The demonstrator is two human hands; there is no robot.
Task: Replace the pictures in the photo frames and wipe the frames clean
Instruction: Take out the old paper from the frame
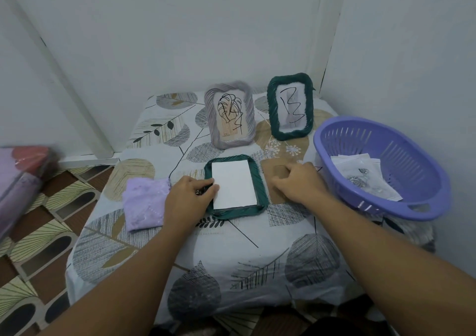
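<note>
Pinching the white paper [234, 184] at its left edge, the left hand [189, 197] is steadying it in the face-down green frame [260, 189]. At three o'clock, the right hand [298, 181] is curling over the brown backing board [273, 174] (grip unclear). Paper could be sliding crooked if the board is dragging across it.

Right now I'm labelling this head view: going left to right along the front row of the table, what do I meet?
Lilac cloth → left hand → face-down green frame → right hand → purple basket.
</note>
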